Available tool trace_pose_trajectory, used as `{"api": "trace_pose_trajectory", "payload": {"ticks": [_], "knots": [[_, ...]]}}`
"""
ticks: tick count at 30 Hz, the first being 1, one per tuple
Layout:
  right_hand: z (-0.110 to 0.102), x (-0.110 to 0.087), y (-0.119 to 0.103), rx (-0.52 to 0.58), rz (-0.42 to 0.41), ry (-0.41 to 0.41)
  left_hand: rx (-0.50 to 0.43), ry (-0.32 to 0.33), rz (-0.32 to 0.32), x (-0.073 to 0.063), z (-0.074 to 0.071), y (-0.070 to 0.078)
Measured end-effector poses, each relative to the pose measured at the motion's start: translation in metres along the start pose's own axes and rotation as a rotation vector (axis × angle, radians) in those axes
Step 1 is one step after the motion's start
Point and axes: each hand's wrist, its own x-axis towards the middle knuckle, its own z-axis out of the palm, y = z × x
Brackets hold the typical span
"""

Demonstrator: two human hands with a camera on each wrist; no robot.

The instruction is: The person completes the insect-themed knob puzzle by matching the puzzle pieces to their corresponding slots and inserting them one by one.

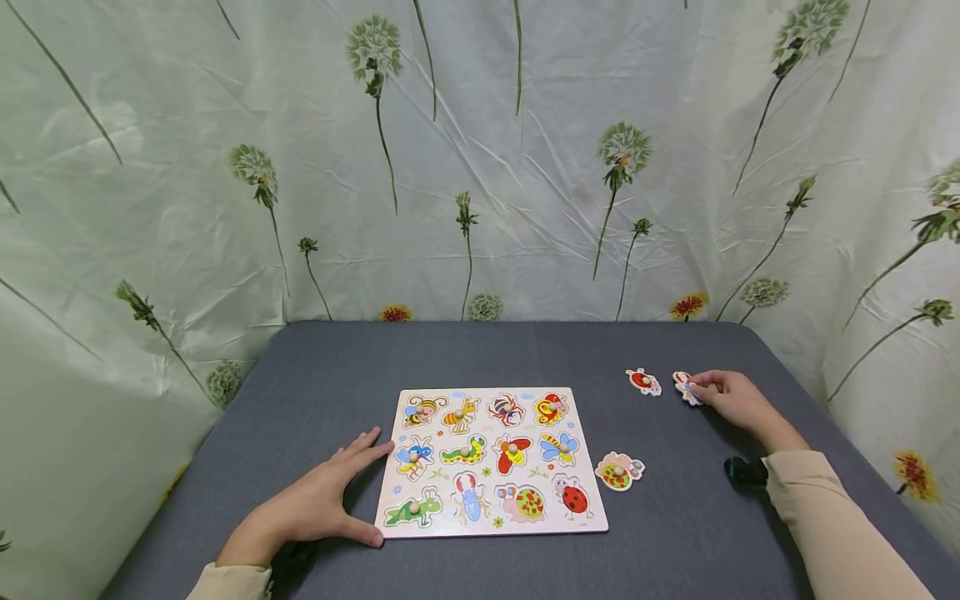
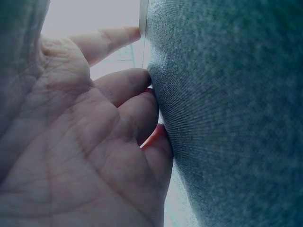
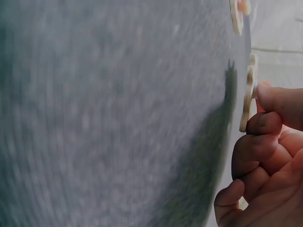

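Observation:
A wooden peg puzzle board [image 1: 551, 526] with insect pictures lies on the table. Along its left edge rests my left hand [image 1: 318, 500], fingers spread, with the thumb at the near left corner. In the left wrist view its fingertips [image 2: 142, 75] meet the dark cloth. My right hand [image 1: 733, 402] pinches a small insect-shaped puzzle piece [image 1: 683, 387] between thumb and fingers at the far right. That piece [image 3: 250, 94] appears edge-on in the right wrist view, its picture partly hidden by the fingers. Just left of it lies a red ladybug piece [image 1: 639, 379].
A snail piece [image 1: 617, 477] with a knob lies close to the board's right edge. Three pictures in the board's near row show no knob. Dark grey cloth [image 1: 337, 358] covers the table, and a flower-printed curtain [image 1: 525, 250] hangs behind it.

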Motion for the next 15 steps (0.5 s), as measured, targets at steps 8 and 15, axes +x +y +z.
{"api": "trace_pose_trajectory", "payload": {"ticks": [8, 15], "knots": [[0.005, 0.001, -0.027, 0.051, -0.065, -0.009, -0.002, -0.001, -0.004, 0.000, 0.000, 0.001], [0.011, 0.006, -0.058, 0.090, -0.113, -0.026, 0.003, -0.003, -0.005, 0.001, 0.000, 0.000]]}}
